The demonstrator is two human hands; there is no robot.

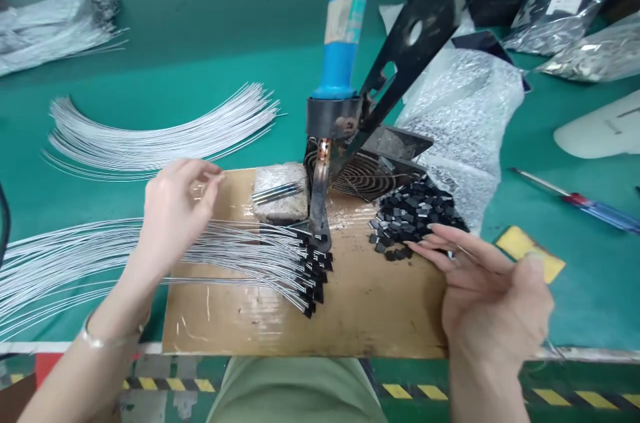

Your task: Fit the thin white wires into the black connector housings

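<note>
My left hand (176,210) is above a spread of white wires (225,256), its fingers curled and thumb close to the index finger; whether a wire is between them I cannot make out. Those wires end in small black pieces (314,276) at mid-board. A second bundle of white wires (165,140) lies just behind this hand. My right hand (493,296) has its fingers stretched out, thumb apart, fingertips at the near edge of a pile of small black pieces (415,213). Between the hands, a blue-handled soldering iron (345,30) points down, its tip near the wire ends.
A black bracket (410,36) carries the iron over a brown board (370,316). A pale block (280,193) bears several thin metal rods. To the right are a bubble-wrap bag (460,116), a yellow sponge (530,253), a screwdriver (595,206) and a white cylindrical object (600,123).
</note>
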